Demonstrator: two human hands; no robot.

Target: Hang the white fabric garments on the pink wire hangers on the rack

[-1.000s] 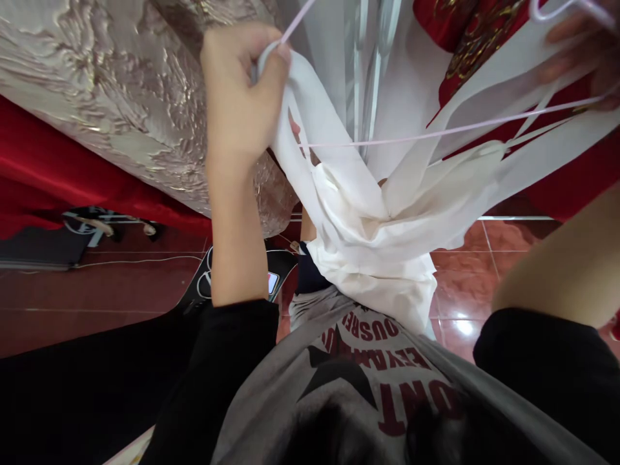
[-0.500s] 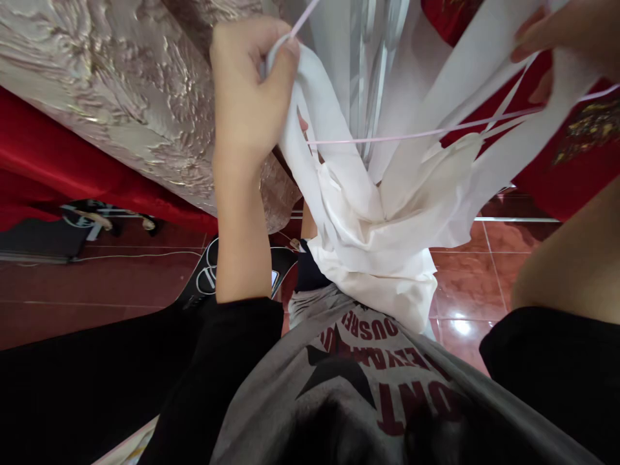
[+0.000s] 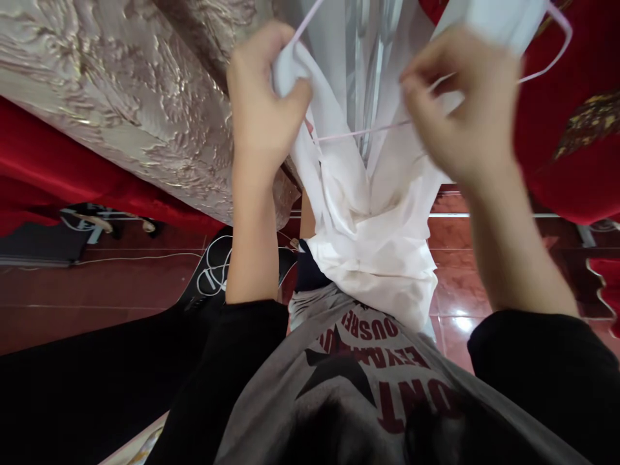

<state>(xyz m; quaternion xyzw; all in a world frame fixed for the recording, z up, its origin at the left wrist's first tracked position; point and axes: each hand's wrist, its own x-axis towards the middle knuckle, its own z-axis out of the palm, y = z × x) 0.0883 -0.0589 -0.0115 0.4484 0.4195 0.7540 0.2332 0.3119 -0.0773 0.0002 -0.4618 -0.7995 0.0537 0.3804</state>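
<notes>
A white cloth garment hangs in front of my chest from a thin pale pink hanger. My left hand is raised and closed on a bunched shoulder part of the garment, right by the hanger's left wire. My right hand is raised beside it, fingers pinched on the white fabric and the hanger's lower bar. The garment's lower folds rest against my grey printed shirt.
A shiny silver embossed drape hangs at the upper left, red cloth at the right and far left. Reddish glossy floor tiles lie below, with a white cable and a dark object near my feet.
My right hand has come in from the far upper right toward the centre and now pinches the fabric at the hanger bar. The stretched garment has slackened and bunched together. My left hand barely moved.
</notes>
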